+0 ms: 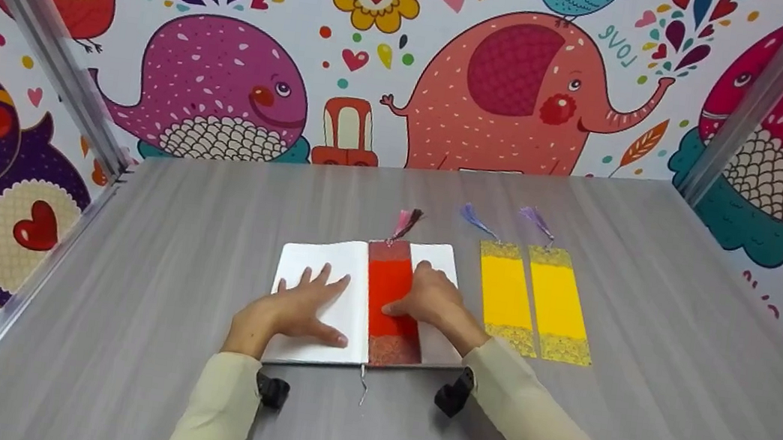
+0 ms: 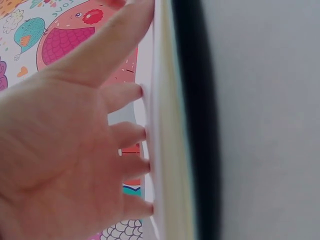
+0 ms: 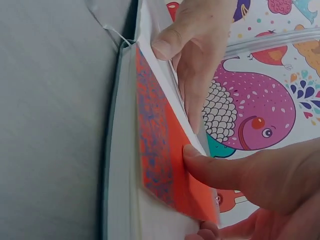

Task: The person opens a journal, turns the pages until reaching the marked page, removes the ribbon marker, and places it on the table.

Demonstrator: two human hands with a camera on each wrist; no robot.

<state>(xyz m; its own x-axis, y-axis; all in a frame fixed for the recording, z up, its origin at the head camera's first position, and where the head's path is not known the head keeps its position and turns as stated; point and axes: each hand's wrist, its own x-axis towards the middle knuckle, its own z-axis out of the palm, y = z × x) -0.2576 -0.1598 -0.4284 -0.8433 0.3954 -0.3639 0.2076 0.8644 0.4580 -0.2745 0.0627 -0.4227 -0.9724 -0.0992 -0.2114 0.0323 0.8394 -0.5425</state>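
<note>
An open notebook (image 1: 326, 257) with blank white pages lies on the table. A red bookmark (image 1: 391, 280) with patterned ends and a pink and dark tassel (image 1: 406, 223) lies lengthwise on its right page, beside the spine. My left hand (image 1: 300, 314) rests spread on the left page, fingertips touching the paper. My right hand (image 1: 436, 298) holds the bookmark near its right edge. In the right wrist view the right thumb (image 3: 215, 167) lies on the bookmark's face, and the other fingers bend by its edge, partly hidden.
Two yellow bookmarks, a left one (image 1: 507, 292) with a blue tassel and a right one (image 1: 559, 299) with a purple tassel, lie right of the notebook. A thin ribbon (image 1: 363, 387) hangs from the notebook's lower edge. A cartoon-printed wall (image 1: 379, 82) stands behind the table.
</note>
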